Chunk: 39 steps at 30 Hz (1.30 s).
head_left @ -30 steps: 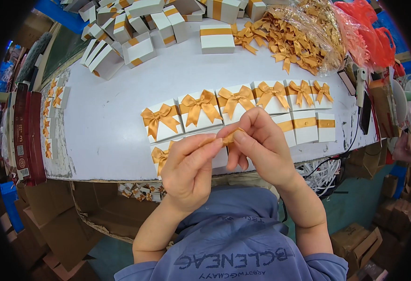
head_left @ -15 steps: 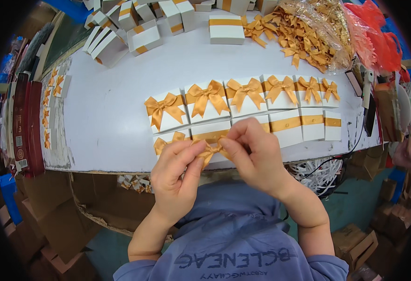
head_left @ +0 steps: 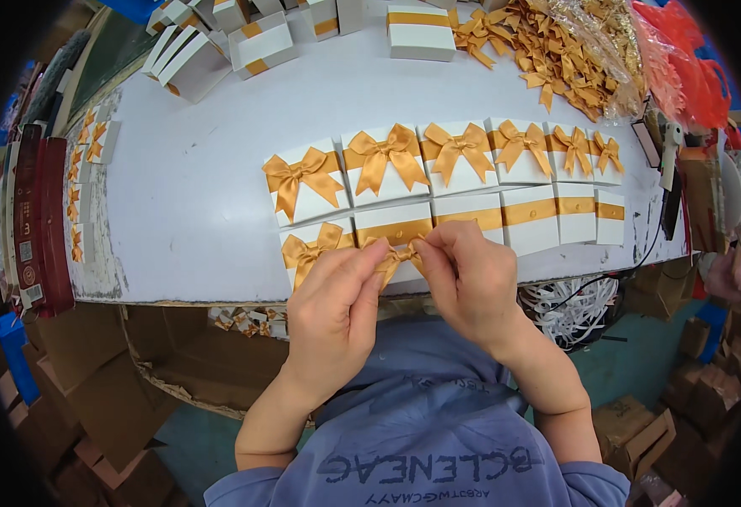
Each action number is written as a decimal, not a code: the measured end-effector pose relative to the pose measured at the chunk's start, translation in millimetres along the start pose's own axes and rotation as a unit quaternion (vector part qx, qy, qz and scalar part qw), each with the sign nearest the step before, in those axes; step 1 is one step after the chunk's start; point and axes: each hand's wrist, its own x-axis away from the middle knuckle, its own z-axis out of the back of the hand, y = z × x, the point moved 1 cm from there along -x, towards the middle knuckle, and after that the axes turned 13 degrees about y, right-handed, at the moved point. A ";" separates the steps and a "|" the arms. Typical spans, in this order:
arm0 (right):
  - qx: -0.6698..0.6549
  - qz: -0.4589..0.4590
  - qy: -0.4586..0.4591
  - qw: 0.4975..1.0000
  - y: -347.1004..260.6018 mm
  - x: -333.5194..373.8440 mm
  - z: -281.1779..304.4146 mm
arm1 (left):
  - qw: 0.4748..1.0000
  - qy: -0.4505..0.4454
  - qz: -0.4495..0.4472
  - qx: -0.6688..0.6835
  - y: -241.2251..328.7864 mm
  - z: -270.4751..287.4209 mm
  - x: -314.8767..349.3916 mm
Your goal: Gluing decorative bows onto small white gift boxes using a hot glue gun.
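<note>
Okay, so we've got a gold bow [head_left: 398, 257] held up just in from the near edge of the table [head_left: 193, 169]. Our left hand [head_left: 332, 304] has its thumb and fingertips pinched on the left side of it, and our right hand [head_left: 476, 279] is clamped on the right side the same way, with the knot showing in the gap. Just past it sits a white box [head_left: 385, 212] with a flat gold band and a tiny dot on that band; we can't tell if the bow is touching it.

That box is second from the left in the row nearer us. The end box [head_left: 320, 237] beside it wears a bow, while the four to its right have bare bands. Behind them runs a back row [head_left: 390, 188] of six boxes, all with bows.

Over toward the far right corner there's a big pile of bows [head_left: 556, 68] by some clear plastic [head_left: 628, 80] and a red bag [head_left: 700, 72]. A heap of boxes [head_left: 265, 46] sits by the far edge, left side, and small bowed boxes [head_left: 98, 152] line the left edge. Near the right edge we've got a white handheld tool [head_left: 670, 154].
</note>
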 end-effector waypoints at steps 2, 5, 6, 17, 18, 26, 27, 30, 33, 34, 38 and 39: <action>0.008 0.017 0.010 1.000 -2.1 0.9 0.9 | 1.000 -0.022 0.014 -0.007 1.0 2.1 0.3; 0.006 0.012 0.006 1.000 -3.6 0.9 1.4 | 0.999 -0.028 0.004 0.026 -3.1 -0.2 -0.1; 0.006 0.011 0.005 1.000 -4.0 1.6 2.5 | 0.999 -0.028 0.005 0.026 -3.7 1.2 0.3; 0.100 0.105 0.003 0.989 6.7 -5.3 -8.8 | 0.993 -0.040 -0.067 -0.086 -4.4 -6.5 -11.0; 0.100 0.104 0.003 0.989 8.0 -4.3 -10.6 | 0.993 -0.040 -0.067 -0.086 -5.0 -7.7 -10.6; 0.189 0.172 -0.027 0.966 12.7 1.4 -17.2 | 0.968 -0.065 -0.104 -0.218 -12.2 -17.4 -5.3; 0.191 0.171 -0.027 0.966 12.5 1.3 -16.7 | 0.968 -0.066 -0.104 -0.217 -12.5 -18.7 -4.7; 0.188 0.171 -0.026 0.967 11.2 -0.5 -14.3 | 0.910 -0.012 -0.229 -0.345 -13.1 -20.4 -3.2; 0.207 0.172 0.019 0.963 12.4 -3.4 -10.7 | 0.912 -0.045 -0.227 -0.339 -18.4 -19.2 0.4; 0.197 0.167 0.015 0.966 13.1 -4.9 -8.9 | 0.905 -0.049 -0.220 -0.360 -15.7 -19.5 0.4; 0.170 0.107 -0.023 0.979 21.5 -27.0 5.9 | 0.888 -0.070 -0.219 -0.399 -16.1 -19.3 4.7; 0.140 0.065 -0.029 0.988 27.9 -41.1 9.4 | 0.881 -0.075 -0.219 -0.412 -15.8 -18.4 5.5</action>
